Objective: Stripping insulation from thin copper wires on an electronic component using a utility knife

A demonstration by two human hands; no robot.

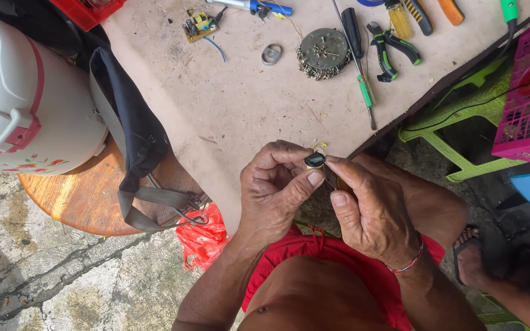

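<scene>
Hands pinching a small dark part above the table edge

Position of the part: the small dark glossy rounded part (314,160) sits between the fingertips of both hands, just past the near edge of the worn beige table top (240,104) and above the person's lap. What kind of part it is cannot be told.

Left hand (274,190): fingers curled, thumb and forefinger closed on the left side of the part.

Right hand (369,208): forefinger and thumb closed on the right side of the part. A sliver of yellow-orange material shows just behind the thumb, touching the part; its form is hidden. A thin red-and-white bracelet (407,265) circles the right wrist.

Items on the table, all well apart from the hands:
- round metal disc with toothed rim and loose screws on top (322,53)
- long screwdriver with black grip and green collar (361,67), lying just right of the disc
- pliers with green and black handles (390,51)
- small flat metal ring (271,54), left of the disc
- small green circuit board with yellow component (200,26)
- blue-handled tool (259,7) at the far edge

Surroundings: a white and pink insulated jug (26,98) stands on a round wooden stool (81,196) to the left, with a dark strap bag (136,141) draped between stool and table. A red plastic bag (203,236) lies below it. A pink slotted plastic basket (526,104) and a green plastic stool (461,116) stand to the right
</scene>
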